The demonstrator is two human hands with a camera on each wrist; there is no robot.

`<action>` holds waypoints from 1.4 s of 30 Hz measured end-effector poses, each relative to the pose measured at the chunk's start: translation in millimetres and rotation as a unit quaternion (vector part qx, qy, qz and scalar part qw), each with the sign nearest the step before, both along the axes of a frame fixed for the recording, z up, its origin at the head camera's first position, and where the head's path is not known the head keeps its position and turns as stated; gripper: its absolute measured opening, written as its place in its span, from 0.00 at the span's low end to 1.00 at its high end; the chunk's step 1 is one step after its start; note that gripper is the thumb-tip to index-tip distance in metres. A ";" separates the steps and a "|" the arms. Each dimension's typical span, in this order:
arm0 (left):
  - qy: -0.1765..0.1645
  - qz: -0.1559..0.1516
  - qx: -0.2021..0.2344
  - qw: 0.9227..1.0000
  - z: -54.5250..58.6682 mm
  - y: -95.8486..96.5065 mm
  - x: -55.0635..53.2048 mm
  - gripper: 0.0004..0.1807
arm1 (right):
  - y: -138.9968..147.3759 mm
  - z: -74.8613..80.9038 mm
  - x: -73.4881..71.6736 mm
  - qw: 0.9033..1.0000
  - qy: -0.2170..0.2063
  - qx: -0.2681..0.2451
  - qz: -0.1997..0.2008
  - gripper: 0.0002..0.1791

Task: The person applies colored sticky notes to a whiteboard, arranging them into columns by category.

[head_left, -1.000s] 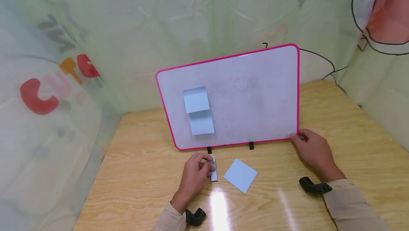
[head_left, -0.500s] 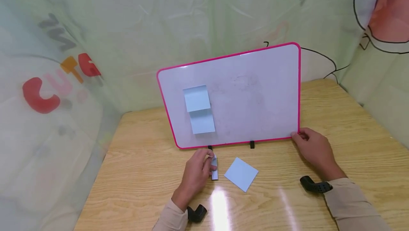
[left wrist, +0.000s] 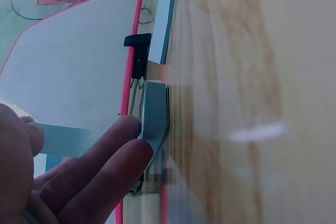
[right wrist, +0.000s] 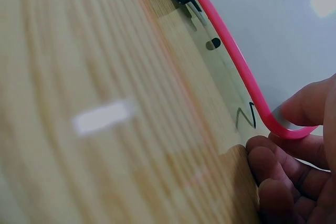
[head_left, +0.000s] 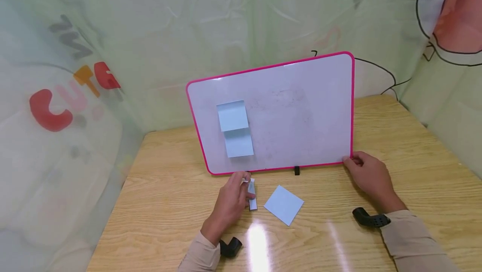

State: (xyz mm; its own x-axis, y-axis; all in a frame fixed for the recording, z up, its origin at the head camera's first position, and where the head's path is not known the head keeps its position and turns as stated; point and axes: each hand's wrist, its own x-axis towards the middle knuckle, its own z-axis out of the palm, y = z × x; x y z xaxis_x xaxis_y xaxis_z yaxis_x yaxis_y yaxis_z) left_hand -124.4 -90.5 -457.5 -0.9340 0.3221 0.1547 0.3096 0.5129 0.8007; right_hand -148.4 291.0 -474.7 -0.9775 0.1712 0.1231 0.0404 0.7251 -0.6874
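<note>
At the middle front, my left hand [head_left: 230,198] pinches a thin pale paper strip [left wrist: 65,139] between thumb and forefinger. Its other fingers touch a narrow pale-blue stack of paper strips [head_left: 252,201] on the table; the left wrist view shows its layers [left wrist: 155,111]. My right hand [head_left: 370,178] grips the lower right corner of a pink-edged whiteboard [head_left: 301,129], thumb on the front face and fingers behind. Two light-blue sticky notes, an upper one [head_left: 233,116] and a lower one [head_left: 239,143], are on the board's left part.
A light-blue square of paper [head_left: 284,205] lies turned on the wooden table [head_left: 169,205], right of the strips. Black feet, one visible right of centre [head_left: 296,170], stick out under the board. Behind hangs a printed pale curtain [head_left: 169,46].
My left hand's thumb and forefinger have moved up and slightly away toward the board, the pale strip between them, while the stack shifted slightly the same way. My right hand stays at the board's corner.
</note>
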 end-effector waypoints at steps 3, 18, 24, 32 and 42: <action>-0.005 -0.001 0.014 1.000 0.2 -0.3 -0.7 0.04 | 0.0 0.4 -0.3 1.000 -0.003 -0.002 -0.003 0.31; 0.196 -0.003 0.086 0.977 0.9 -0.5 -4.4 0.09 | -2.1 7.6 -2.0 1.000 -0.004 0.001 -0.005 0.31; 0.278 0.010 0.104 0.955 0.9 2.3 -11.8 0.11 | -1.2 6.4 -1.1 1.000 0.002 0.003 -0.002 0.30; 0.342 0.007 0.128 0.931 19.0 16.8 -24.7 0.14 | 1.1 5.4 0.4 1.000 0.003 -0.003 0.010 0.30; 0.360 0.006 0.142 0.922 44.5 32.9 -36.6 0.11 | 0.2 2.6 1.9 1.000 -0.006 -0.004 0.009 0.27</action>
